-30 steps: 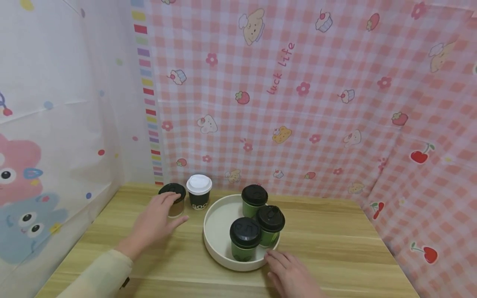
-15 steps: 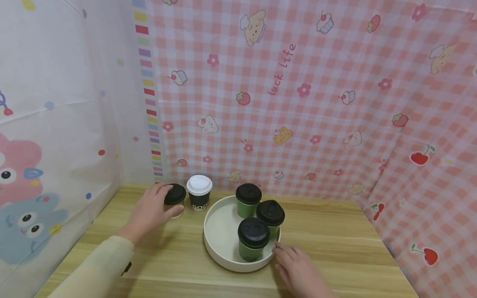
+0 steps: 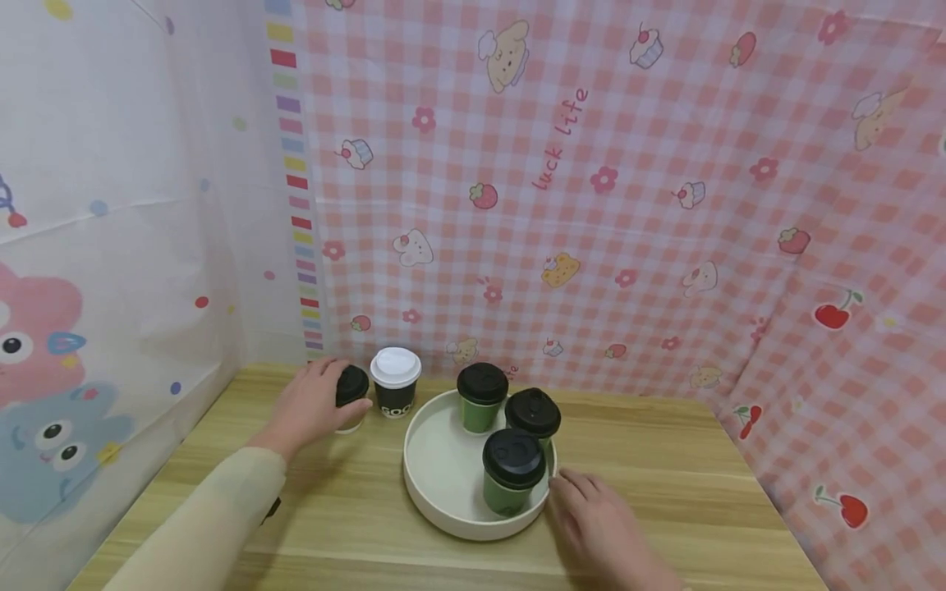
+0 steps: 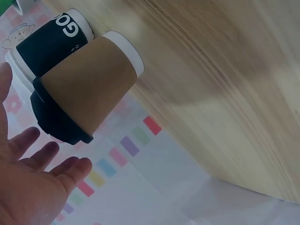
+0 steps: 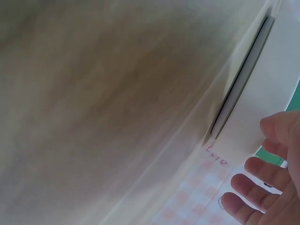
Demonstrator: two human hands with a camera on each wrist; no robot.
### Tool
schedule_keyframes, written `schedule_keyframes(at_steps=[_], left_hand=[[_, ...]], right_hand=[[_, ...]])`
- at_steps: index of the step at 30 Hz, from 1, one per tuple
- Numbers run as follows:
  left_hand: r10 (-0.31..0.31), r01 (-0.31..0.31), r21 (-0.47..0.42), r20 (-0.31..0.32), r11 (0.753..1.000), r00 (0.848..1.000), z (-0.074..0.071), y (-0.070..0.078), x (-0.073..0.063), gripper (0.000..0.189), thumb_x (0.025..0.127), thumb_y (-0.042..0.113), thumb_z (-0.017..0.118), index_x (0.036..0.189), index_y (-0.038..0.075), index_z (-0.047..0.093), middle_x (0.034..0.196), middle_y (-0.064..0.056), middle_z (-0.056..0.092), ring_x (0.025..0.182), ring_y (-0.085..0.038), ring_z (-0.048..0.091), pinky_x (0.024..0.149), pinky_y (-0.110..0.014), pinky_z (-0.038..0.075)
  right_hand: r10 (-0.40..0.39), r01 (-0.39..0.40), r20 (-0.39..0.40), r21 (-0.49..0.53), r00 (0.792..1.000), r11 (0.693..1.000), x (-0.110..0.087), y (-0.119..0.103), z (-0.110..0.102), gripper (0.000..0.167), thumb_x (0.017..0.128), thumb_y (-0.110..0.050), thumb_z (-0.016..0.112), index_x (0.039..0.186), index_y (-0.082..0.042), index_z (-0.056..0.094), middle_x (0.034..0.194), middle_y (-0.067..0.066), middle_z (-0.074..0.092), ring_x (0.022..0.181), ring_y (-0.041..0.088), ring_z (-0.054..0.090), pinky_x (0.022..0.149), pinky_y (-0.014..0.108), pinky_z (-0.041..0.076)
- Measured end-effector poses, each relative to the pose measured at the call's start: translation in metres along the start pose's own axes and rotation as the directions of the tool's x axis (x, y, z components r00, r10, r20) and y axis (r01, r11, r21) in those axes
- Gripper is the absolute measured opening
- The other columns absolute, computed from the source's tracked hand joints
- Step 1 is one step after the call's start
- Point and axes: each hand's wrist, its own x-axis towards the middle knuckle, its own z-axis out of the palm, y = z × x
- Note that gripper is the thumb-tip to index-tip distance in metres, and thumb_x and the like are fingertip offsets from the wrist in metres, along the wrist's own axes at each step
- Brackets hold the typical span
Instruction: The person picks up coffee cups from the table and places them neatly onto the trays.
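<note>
At the back left of the table stands a brown paper cup (image 4: 89, 77) with a black lid (image 3: 351, 382). My left hand (image 3: 314, 402) reaches around that lid from the left, its fingers loosely spread; the left wrist view shows the fingertips (image 4: 77, 171) apart from the cup. A round white tray (image 3: 436, 509) carries three green cups with black lids: a back one (image 3: 479, 414), a right one (image 3: 534, 414) and a front one (image 3: 510, 492). My right hand (image 3: 602, 521) is at the tray's right rim, fingers relaxed; contact is unclear.
A black cup with a white lid (image 3: 395, 398) stands between the brown cup and the tray. Patterned cloths (image 3: 517, 246) hang behind and at both sides of the wooden table (image 3: 665, 460).
The tray's cups have swung counterclockwise: the front one rightward, the back one leftward. My right hand has shifted right along the rim. My left hand, after drawing back slightly, has moved right again.
</note>
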Motion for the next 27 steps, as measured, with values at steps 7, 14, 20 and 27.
schedule_keyframes(at_steps=[7, 14, 20, 27], left_hand=[[-0.013, 0.013, 0.003, 0.012, 1.000, 1.000, 0.007, 0.003, 0.007, 0.082, 0.095, 0.050, 0.078, 0.151, -0.004, 0.051, 0.153, -0.033, 0.052, 0.139, -0.058, 0.050, 0.115, -0.071, 0.044], [-0.024, 0.024, 0.006, 0.012, 1.000, 1.000, 0.012, 0.003, 0.009, 0.077, 0.094, 0.045, 0.079, 0.148, -0.005, 0.054, 0.150, -0.033, 0.053, 0.135, -0.058, 0.053, 0.110, -0.070, 0.049], [-0.068, 0.068, -0.015, 0.025, 0.998, 0.997, 0.013, 0.003, 0.013, 0.078, 0.095, 0.043, 0.078, 0.150, -0.005, 0.051, 0.152, -0.034, 0.051, 0.138, -0.058, 0.050, 0.113, -0.070, 0.046], [-0.097, 0.098, -0.057, 0.011, 0.994, 0.995, 0.020, -0.002, 0.017, 0.078, 0.095, 0.042, 0.080, 0.149, -0.006, 0.050, 0.149, -0.039, 0.051, 0.137, -0.059, 0.051, 0.112, -0.071, 0.047]], right_hand=[[0.050, -0.048, 0.055, -0.030, 0.997, 0.998, 0.006, 0.008, 0.002, 0.045, 0.079, -0.012, 0.085, 0.122, -0.008, 0.075, 0.116, 0.010, 0.078, 0.101, 0.027, 0.073, 0.089, 0.045, 0.062], [0.167, -0.163, 0.158, -0.037, 0.973, 0.986, 0.012, 0.012, 0.002, 0.045, 0.085, -0.015, 0.084, 0.129, -0.010, 0.073, 0.119, 0.009, 0.077, 0.106, 0.028, 0.072, 0.091, 0.047, 0.062], [0.238, -0.240, 0.230, -0.022, 0.943, 0.971, 0.015, 0.012, 0.000, 0.044, 0.091, -0.018, 0.082, 0.133, -0.007, 0.071, 0.126, 0.013, 0.076, 0.116, 0.034, 0.071, 0.102, 0.051, 0.060], [0.254, -0.260, 0.249, -0.010, 0.935, 0.966, 0.015, 0.011, -0.001, 0.044, 0.092, -0.018, 0.081, 0.133, -0.007, 0.071, 0.127, 0.014, 0.076, 0.118, 0.035, 0.071, 0.103, 0.053, 0.059]])
